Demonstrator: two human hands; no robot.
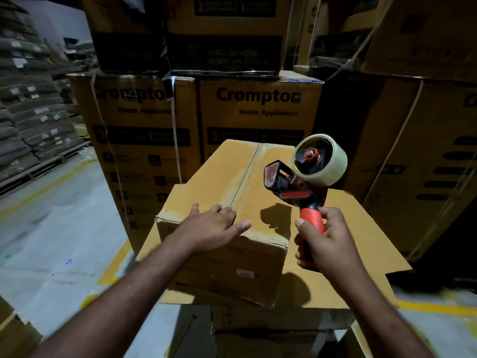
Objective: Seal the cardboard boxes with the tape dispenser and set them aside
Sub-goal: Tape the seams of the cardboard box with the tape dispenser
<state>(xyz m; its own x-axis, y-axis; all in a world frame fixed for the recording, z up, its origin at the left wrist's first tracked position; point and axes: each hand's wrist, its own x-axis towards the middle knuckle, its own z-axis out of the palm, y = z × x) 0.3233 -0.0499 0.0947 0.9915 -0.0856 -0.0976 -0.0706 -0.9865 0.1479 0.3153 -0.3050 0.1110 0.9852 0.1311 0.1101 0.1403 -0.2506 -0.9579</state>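
The left hand lies flat on the near part of the cardboard box, fingers straight and slightly spread, thumb stretched out toward the right hand. The box's top flaps are folded shut, and their centre seam runs away from the left fingertips toward the far edge; whether tape already covers it cannot be told in this dim light. The right hand is wrapped round the orange handle of the tape dispenser, thumb up along its side, holding the tool upright just to the right of the left hand, over the box's near right corner. The dispenser's head points toward the seam and is clear of the cardboard, casting a shadow on the box top between the two hands. Its roll of clear tape sits above and beyond the right hand. Under both hands, beneath the box, lies a flat cardboard sheet. Beyond the hands rise stacked Crompton cartons, and far out past the left hand stand piled sacks on the concrete floor.
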